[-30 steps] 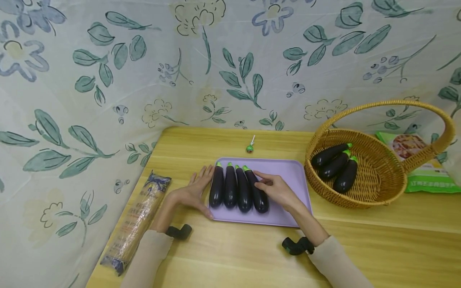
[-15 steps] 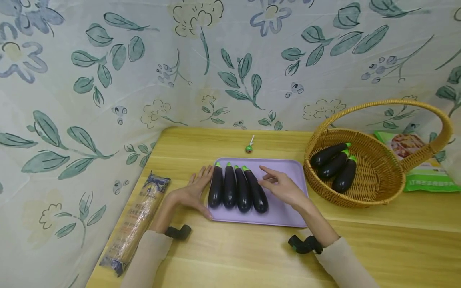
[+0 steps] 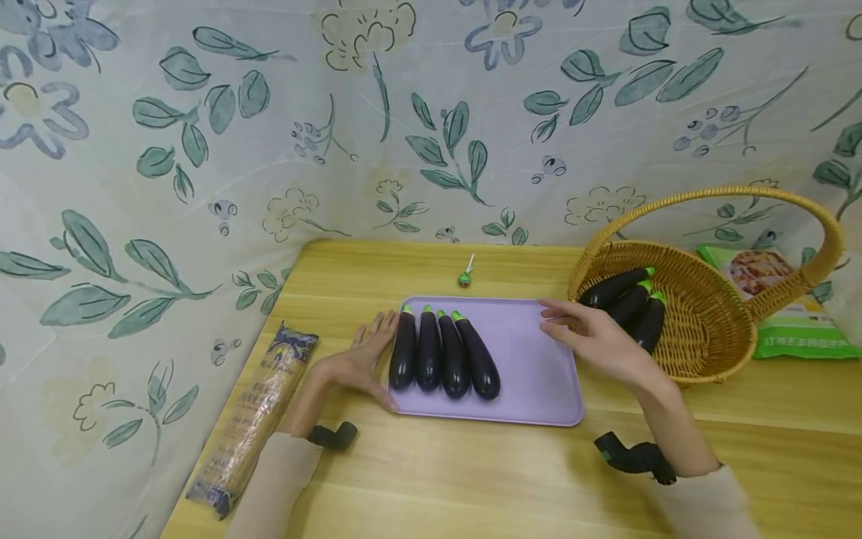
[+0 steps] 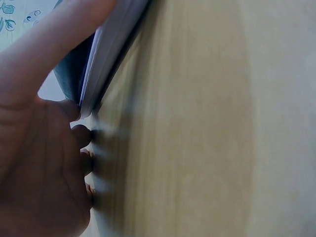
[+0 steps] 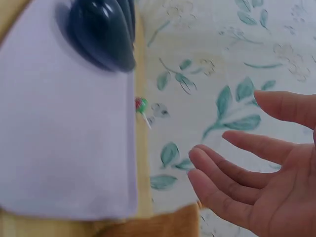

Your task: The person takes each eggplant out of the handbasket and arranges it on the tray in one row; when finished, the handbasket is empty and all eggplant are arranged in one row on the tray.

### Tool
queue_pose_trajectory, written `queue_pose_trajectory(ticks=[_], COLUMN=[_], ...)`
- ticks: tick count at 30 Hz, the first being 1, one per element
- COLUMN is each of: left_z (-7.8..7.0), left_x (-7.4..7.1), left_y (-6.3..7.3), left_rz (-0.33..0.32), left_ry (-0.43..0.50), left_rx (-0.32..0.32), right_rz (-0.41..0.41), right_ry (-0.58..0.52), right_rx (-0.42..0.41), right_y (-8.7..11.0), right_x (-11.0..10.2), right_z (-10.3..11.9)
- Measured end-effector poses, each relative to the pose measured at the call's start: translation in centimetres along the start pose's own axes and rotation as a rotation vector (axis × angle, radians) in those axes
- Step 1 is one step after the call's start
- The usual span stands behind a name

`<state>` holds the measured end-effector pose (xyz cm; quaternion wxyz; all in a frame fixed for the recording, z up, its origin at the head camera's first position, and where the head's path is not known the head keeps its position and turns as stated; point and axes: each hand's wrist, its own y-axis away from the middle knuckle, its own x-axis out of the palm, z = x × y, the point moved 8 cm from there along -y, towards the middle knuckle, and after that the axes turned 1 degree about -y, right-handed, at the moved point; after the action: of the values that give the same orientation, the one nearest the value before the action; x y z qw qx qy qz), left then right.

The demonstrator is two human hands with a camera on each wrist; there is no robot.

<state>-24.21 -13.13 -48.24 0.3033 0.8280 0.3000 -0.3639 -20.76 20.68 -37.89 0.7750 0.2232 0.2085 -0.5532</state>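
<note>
Several dark eggplants [image 3: 429, 352] lie side by side on the left half of a lilac tray [image 3: 539, 382], green stems pointing away from me. My left hand [image 3: 357, 364] rests at the tray's left edge with fingers spread and thumb at its near corner. In the left wrist view, the thumb and fingers touch the tray's side [image 4: 106, 54]. My right hand [image 3: 606, 348] hovers over the tray's right edge beside the wicker basket [image 3: 700, 337], partly covering it. The right wrist view shows those fingers [image 5: 222, 200] loosely extended, holding nothing. Inside the basket lie 3 more eggplants [image 3: 609, 290].
A lollipop [image 3: 465, 279] lies behind the tray. Along the table's left edge is a long clear packet of noodles [image 3: 259, 408]. A green food bag [image 3: 795, 337] sits behind the basket, whose tall handle [image 3: 714, 193] arches above it. Floral cloth hangs at the back.
My right hand has left the rightmost eggplant on the tray and moved right toward the basket. My left hand stays at the tray's edge, and the eggplants keep their places.
</note>
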Motion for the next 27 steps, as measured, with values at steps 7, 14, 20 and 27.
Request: queue_pose_trajectory(ticks=[7,14,20,27], left_z=[-0.1,0.0,-0.1,-0.1], left_x=[0.0,0.0,0.0,0.1], left_y=[0.0,-0.1,0.0,0.0], left_rz=[0.001,-0.003,-0.007,-0.007], left_ry=[0.008,0.005,-0.004,-0.004], left_rx=[0.000,0.004,0.005,0.006], right_rz=[-0.059,-0.186,-0.263,-0.284], right_ry=[0.020,-0.001,-0.069,-0.060], right_rx=[0.073,0.167,0.289,0.400], right_y=[1.9,3.1,3.7,3.6], right_x=[-4.6,-7.8,-9.2,-9.5], right_z=[-2.4,-6.4,-9.6,-12.8])
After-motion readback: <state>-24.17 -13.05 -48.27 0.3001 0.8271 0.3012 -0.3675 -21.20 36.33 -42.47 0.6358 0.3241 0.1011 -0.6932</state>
